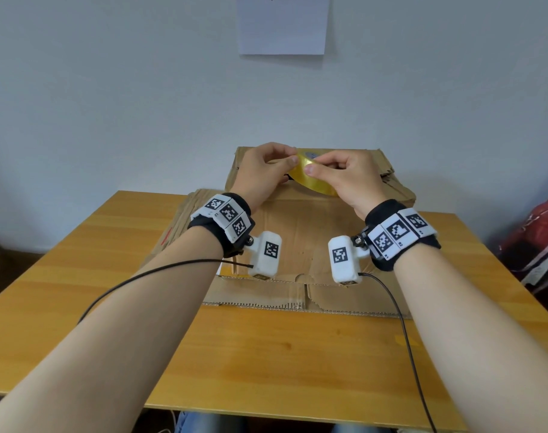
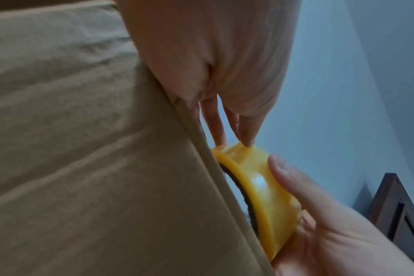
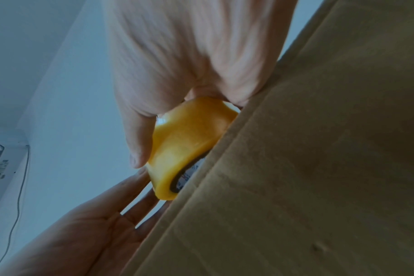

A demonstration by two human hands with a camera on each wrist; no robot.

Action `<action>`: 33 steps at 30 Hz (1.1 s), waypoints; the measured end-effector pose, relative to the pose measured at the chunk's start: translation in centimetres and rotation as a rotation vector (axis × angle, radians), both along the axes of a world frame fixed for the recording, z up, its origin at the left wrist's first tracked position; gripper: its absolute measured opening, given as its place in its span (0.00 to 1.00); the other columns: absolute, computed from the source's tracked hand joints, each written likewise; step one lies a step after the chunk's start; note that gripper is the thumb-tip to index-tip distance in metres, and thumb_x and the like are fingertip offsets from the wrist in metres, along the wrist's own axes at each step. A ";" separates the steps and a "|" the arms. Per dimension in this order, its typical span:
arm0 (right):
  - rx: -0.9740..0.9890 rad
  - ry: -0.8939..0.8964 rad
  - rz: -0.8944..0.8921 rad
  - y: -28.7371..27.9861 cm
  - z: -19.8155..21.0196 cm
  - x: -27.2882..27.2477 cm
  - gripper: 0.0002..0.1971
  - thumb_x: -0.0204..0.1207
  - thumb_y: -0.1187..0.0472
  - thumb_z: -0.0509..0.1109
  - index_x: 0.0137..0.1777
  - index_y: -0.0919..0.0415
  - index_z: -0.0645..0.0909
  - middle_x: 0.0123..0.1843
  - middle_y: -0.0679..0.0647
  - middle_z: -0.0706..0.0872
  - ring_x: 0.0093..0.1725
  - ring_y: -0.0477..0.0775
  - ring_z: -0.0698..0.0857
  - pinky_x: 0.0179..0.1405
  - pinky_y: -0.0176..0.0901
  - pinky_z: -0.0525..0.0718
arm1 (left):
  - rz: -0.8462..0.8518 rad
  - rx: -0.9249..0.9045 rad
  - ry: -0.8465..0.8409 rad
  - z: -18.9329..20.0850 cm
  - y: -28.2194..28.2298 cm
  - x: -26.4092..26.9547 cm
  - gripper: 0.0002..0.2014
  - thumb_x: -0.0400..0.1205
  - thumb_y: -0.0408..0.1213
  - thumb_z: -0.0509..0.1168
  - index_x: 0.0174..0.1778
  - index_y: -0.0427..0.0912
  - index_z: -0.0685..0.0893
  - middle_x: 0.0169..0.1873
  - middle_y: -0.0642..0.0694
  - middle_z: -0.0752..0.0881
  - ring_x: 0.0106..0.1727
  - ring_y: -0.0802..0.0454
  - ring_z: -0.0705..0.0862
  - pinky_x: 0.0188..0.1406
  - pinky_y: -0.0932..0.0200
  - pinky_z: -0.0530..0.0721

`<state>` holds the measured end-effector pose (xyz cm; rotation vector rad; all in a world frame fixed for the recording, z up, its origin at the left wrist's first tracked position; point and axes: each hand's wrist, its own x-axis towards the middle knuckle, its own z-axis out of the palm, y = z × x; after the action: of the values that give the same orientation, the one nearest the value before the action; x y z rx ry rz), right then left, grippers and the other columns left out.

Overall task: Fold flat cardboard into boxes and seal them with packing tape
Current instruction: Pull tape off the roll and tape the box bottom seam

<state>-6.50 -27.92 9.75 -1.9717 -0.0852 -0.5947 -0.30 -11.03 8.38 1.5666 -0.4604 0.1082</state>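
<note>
I hold the light, slippery tape roll (image 1: pixel 310 179) between my left hand (image 1: pixel 263 173) and right hand (image 1: pixel 347 179), over the stiff cardboard (image 1: pixel 301 232), pinching its rim with fingertips.

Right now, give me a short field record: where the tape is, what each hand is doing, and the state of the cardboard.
tape: yellow roll of packing tape, held above the cardboard, both hands on it
left hand: fingertips pinching at the roll's outer surface
right hand: gripping the roll, thumb on its face
cardboard: brown corrugated cardboard box on the wooden table, no fresh tape strip visible
tape end: cannot tell whether it is lifted
</note>
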 end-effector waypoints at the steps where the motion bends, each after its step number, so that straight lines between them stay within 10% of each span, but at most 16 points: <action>1: -0.005 -0.001 0.002 0.0 0.0 0.0 0.05 0.71 0.53 0.84 0.44 0.46 0.91 0.42 0.45 0.92 0.46 0.47 0.90 0.54 0.53 0.88 | 0.004 0.003 -0.003 0.0 0.0 0.0 0.07 0.82 0.35 0.72 0.54 0.38 0.89 0.53 0.44 0.92 0.55 0.49 0.91 0.58 0.49 0.90; 33: 0.024 0.005 -0.010 0.0 -0.6 0.6 0.08 0.70 0.54 0.84 0.46 0.53 0.92 0.42 0.53 0.91 0.40 0.43 0.85 0.44 0.41 0.83 | 0.070 0.143 -0.107 0.1 -0.1 -0.1 0.07 0.85 0.39 0.69 0.51 0.41 0.89 0.47 0.50 0.92 0.51 0.54 0.90 0.61 0.53 0.87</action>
<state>-5.88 -27.89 9.20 -1.9511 -0.0654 -0.5945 -0.43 -11.17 8.47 1.7238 -0.5058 0.2176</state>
